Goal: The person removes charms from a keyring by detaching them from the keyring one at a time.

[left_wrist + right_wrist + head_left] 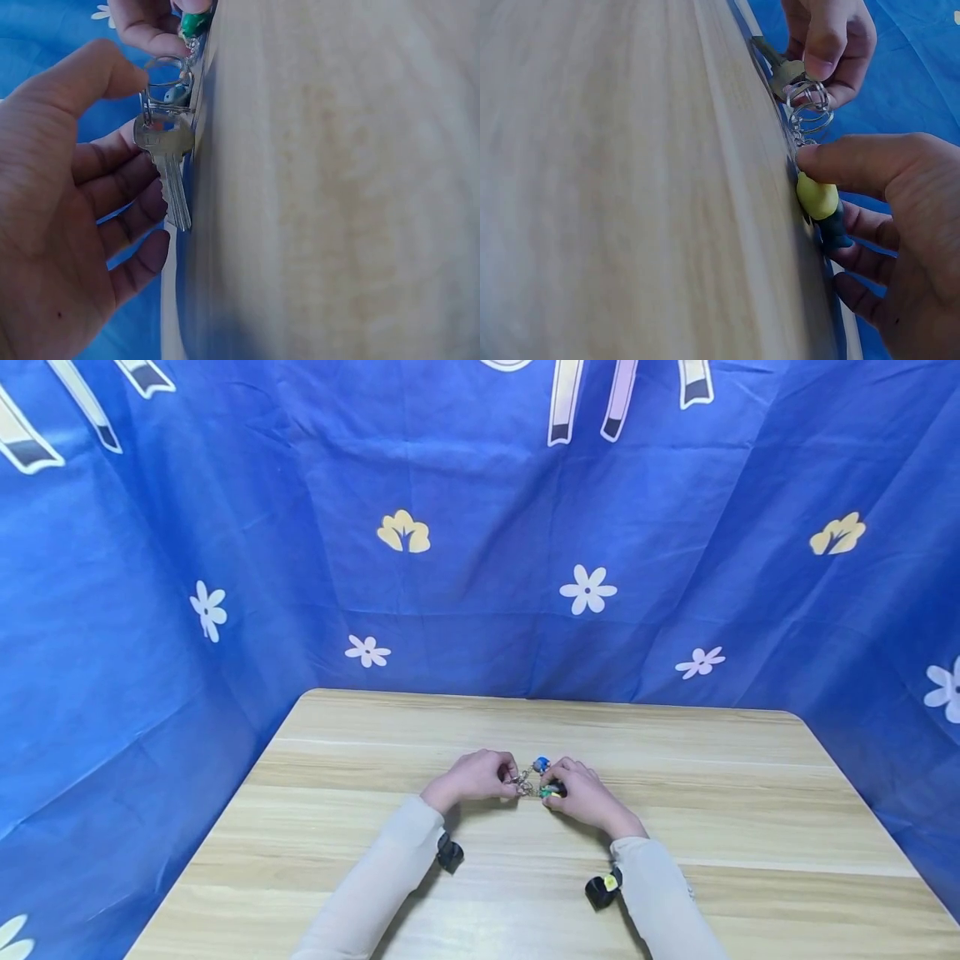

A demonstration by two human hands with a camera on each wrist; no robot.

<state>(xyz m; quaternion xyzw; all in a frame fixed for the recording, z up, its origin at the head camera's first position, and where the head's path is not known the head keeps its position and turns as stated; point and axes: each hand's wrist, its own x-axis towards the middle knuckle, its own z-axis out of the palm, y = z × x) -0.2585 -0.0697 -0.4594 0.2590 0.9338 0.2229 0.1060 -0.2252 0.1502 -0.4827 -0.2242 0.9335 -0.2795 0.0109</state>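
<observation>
Above the table, my left hand point(483, 774) pinches a metal key ring point(165, 71) between thumb and forefinger. A silver key point(169, 166) hangs from the ring, alongside the loosely curled other fingers. On the right, my right hand point(588, 795) pinches a small charm, green in the head view point(548, 792), where its short chain meets the rings. In the right wrist view, a yellow charm point(817, 196) with a dark blue end point(835, 229) shows under the right thumb. A small blue charm point(542, 765) on its own chain lies beyond, beside the right fingertips.
The light wooden table point(360, 877) spreads around both hands. Blue cloth point(480, 568) printed with flowers hangs behind it and along both sides. Black wrist cameras point(450, 853) sit beneath the forearms, close over the tabletop.
</observation>
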